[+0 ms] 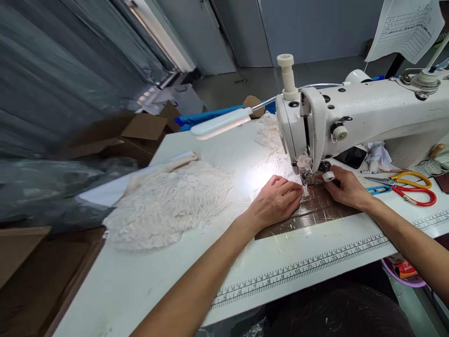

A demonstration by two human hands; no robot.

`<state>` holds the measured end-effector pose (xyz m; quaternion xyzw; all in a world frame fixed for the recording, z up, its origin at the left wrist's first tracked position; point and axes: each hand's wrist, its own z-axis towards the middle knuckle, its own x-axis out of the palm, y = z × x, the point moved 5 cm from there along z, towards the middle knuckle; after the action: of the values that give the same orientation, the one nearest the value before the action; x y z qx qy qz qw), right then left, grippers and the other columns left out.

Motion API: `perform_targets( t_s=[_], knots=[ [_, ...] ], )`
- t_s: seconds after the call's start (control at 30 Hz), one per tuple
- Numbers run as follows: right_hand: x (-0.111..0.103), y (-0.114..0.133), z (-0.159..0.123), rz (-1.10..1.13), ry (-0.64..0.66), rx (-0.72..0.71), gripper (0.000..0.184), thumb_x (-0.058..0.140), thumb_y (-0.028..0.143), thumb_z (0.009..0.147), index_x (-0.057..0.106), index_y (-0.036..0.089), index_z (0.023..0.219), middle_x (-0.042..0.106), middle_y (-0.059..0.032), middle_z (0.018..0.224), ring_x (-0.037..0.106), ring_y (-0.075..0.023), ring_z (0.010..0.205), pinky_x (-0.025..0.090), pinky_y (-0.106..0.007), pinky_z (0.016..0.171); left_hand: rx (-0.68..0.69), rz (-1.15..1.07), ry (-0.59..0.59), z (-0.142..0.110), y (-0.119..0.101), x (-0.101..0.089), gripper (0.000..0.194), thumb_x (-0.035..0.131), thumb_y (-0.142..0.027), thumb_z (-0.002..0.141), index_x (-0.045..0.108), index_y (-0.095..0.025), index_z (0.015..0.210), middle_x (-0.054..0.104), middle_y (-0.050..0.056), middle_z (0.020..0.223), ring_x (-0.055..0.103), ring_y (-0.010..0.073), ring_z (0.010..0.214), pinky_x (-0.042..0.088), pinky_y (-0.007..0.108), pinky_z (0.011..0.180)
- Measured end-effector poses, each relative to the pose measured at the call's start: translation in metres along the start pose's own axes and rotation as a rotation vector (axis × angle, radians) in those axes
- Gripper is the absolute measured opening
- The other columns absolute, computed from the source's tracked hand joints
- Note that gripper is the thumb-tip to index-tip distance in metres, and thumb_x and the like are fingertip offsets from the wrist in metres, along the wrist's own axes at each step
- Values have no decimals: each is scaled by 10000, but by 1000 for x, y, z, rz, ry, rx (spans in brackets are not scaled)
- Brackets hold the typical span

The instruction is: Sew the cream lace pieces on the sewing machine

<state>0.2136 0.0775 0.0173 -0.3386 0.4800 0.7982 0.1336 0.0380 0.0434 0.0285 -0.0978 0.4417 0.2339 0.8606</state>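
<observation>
White lace fabric (175,201) lies in loose folds over the left of the table and runs under the needle area of a white sewing machine (289,135). My left hand (278,199) rests beside the presser foot (307,179), its fingers bent together on the lace edge by the needle. On the other side of the foot is my right hand (345,188), with thumb and fingers drawn together; its fingertips are partly hidden behind the machine's screw knob (328,176), so what they hold cannot be made out. Brown tape (312,217) covers the table below both hands.
Yellow-handled scissors (410,179) and red-handled scissors (417,194) lie right of my right hand. A lamp (222,122) lights the lace. A printed ruler (301,271) runs along the front edge. Cardboard boxes (140,131) stand left; a paper sheet (405,30) hangs upper right.
</observation>
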Motion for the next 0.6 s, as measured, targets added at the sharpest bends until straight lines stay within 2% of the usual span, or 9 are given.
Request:
perform_targets(
  t_s=[0.07,0.17,0.23,0.33,0.43,0.6],
  knots=[
    [-6,-3,1,-1,-80,-2,250,449,165,822,698,155,838,639,-53,799,591,-151,746,475,-269,714,4,-5,6,1,-1,-4,105,520,-156,913,624,-146,902,700,58,885,599,156,732,457,315,667],
    [-21,-7,1,-53,-204,5,291,445,161,805,718,135,902,656,-85,864,605,-168,771,490,-289,718,39,-61,124,0,-4,-3,140,485,-155,909,617,-142,864,679,59,834,582,153,697,473,308,636],
    [-33,-10,-2,-103,-222,4,326,444,171,817,725,130,976,662,-92,895,613,-174,775,500,-300,718,61,-88,183,-2,-4,0,215,419,-96,928,612,-132,837,674,63,820,580,140,683,492,285,624],
    [-50,-12,-10,-213,-146,-19,329,458,206,852,726,138,1030,669,-93,912,625,-189,800,513,-316,742,56,-111,140,-5,-1,3,294,364,-50,947,623,-121,828,686,90,871,613,138,739,537,262,650],
    [-65,-12,-23,-356,-39,-51,321,460,209,871,725,136,1036,670,-107,934,632,-209,849,517,-329,773,28,-197,103,-6,3,6,298,379,-60,946,663,-140,902,705,98,979,651,151,823,575,297,716],
    [-63,-17,-52,-517,230,-109,302,515,248,896,691,147,1119,657,-111,981,640,-202,830,524,-304,722,-177,-360,65,-4,8,10,285,417,-101,914,669,-165,1032,725,75,994,679,157,896,603,329,751]
  ],
)
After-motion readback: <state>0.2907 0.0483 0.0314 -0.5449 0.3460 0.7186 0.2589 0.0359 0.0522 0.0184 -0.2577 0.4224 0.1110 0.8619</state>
